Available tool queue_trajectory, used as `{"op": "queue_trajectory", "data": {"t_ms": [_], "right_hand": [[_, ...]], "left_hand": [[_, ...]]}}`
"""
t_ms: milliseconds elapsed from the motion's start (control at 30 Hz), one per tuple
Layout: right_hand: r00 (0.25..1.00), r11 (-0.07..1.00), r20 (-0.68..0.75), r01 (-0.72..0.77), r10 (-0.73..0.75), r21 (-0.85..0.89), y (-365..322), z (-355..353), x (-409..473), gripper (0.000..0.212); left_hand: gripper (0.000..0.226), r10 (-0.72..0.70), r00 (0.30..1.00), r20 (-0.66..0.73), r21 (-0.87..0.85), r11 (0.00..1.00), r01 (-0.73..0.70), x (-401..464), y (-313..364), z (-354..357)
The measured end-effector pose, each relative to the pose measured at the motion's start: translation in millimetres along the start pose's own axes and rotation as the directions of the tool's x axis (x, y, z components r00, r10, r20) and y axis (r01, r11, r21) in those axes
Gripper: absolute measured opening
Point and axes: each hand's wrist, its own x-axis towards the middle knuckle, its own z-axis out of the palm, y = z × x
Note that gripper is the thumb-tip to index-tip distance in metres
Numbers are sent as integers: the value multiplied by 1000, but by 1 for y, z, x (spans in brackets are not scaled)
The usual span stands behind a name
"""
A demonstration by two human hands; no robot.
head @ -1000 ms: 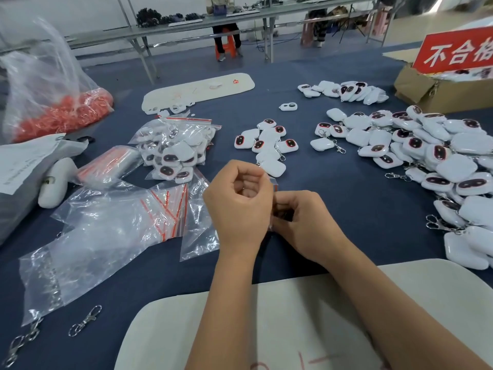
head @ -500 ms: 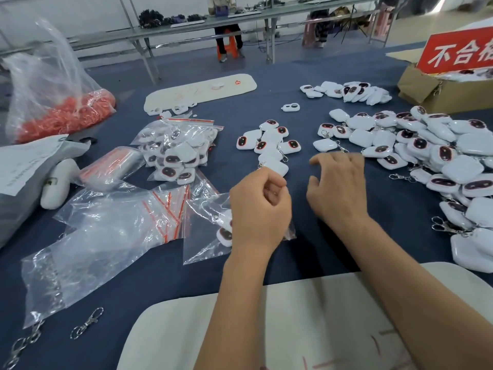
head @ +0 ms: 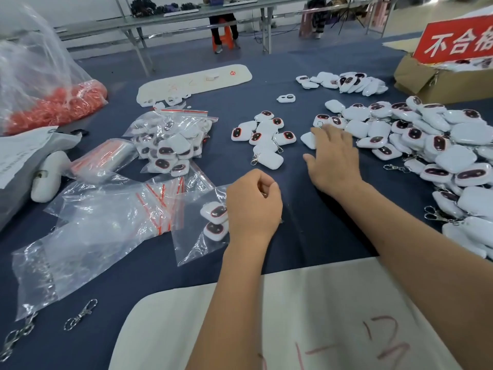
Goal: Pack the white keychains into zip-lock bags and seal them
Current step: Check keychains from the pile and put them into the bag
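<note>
Left hand: the left hand [head: 253, 204] is curled into a loose fist, its fingers pinching the mouth of a zip-lock bag [head: 198, 236] that lies on the counter [head: 306, 225]; two white keychains [head: 214, 221] already show inside it.
Right hand: the right hand [head: 332, 158] is spread flat, fingers wide and holding nothing, reaching out over a keychain at the near edge of the big loose pile [head: 440, 145]; whether the fingertips already touch it is hard to tell, since the hand is blurred.
Handling: the keychains look like small hard plastic shells, light and smooth (probably a bit slippery), each with a metal clasp; I would pinch one across its flat body or lift it by the clasp. The bag is thin, limp film, so its mouth likely needs holding open.
Other stock: a small cluster [head: 262, 137] sits between the hands and the far edge; filled bags [head: 170, 145] lie to the left, empty bags [head: 112, 206] near the left hand.
Room: bare blue cloth between the two hands gives a clear path back to the bag; the pile crowds the right side, and a cardboard box [head: 426, 81] stands behind it.
</note>
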Motion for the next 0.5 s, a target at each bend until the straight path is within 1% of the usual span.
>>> {"op": "queue_trajectory", "data": {"t_ms": [33, 67, 100, 133, 200, 233, 267, 300, 333, 367, 400, 433, 500], "right_hand": [[995, 999, 94, 39, -38, -17, 0, 0, 5, 58], [984, 996, 166, 78, -69, -44, 2, -1, 8, 55], [977, 994, 194, 100, -89, -49, 3, -2, 9, 48], [982, 995, 163, 100, -96, -16, 4, -4, 9, 38], [997, 991, 11, 69, -71, 113, 6, -6, 1, 19], [997, 980, -50, 60, -52, 188, 3, -8, -6, 20], [996, 949, -86, 43, -16, 313, 1, -10, -14, 27], [996, 864, -83, 4, 44, 503, -4, -13, -23, 32], [994, 715, -41, -43, 100, 698, -11, -16, -34, 34], [990, 557, 14, -89, 138, 826, -19, -18, -45, 34], [987, 430, 59, -120, 152, 895, -26, -18, -55, 29], [984, 339, 97, -144, 152, 930, -31, -16, -63, 21], [979, 190, 155, -178, 129, 965, -36, -12, -80, 12]], "left_hand": [[14, -1, 1000, 1, -4, 1000, 1, 0, -1, 0], [14, 2, 1000, 2, -4, 1000, -2, 0, -1, 0], [14, 6, 1000, 2, -2, 1000, -6, 1, -2, 1], [14, 8, 1000, 2, -1, 1000, -8, 0, -2, 1], [15, 8, 1000, -1, -3, 1000, -8, 0, -2, 1], [15, 8, 1000, -9, -11, 1000, -8, -1, -2, 0], [16, 4, 1000, -18, -26, 1000, -4, 0, -2, 0], [16, -5, 1000, -26, -50, 999, 4, 0, -2, 0], [16, -21, 999, -27, -84, 996, 19, 2, -2, 0], [14, -43, 999, -19, -129, 991, 40, 3, -2, 0], [11, -67, 998, -3, -177, 982, 66, 4, -3, 0], [7, -84, 996, 19, -226, 970, 86, 5, -2, 0], [2, -89, 994, 63, -325, 940, 105, 3, -1, -1]]}}
